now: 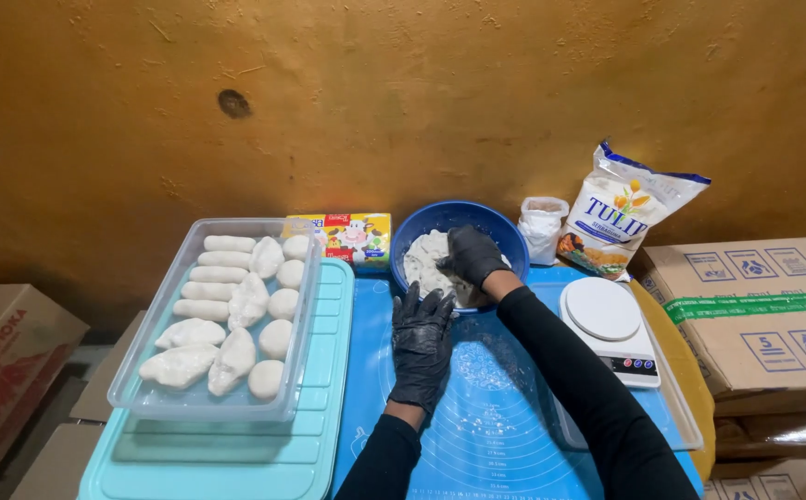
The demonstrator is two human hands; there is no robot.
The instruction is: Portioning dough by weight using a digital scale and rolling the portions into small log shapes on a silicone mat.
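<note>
My right hand [471, 256], in a black glove, reaches into a blue bowl [496, 225] and grips the white dough [426, 259] inside it. My left hand [421, 344], also gloved in black, rests flat with fingers apart on the blue silicone mat [496, 417], just in front of the bowl. A dusting of flour [482, 366] lies on the mat to the right of that hand.
A clear tray [148, 389] of several shaped dough pieces sits on a turquoise lid [236, 454] at left. Behind stand a small yellow box [347, 236], a small flour bag [542, 227] and a large flour bag [621, 218]. A white scale [607, 324] and cardboard boxes [755, 306] are right.
</note>
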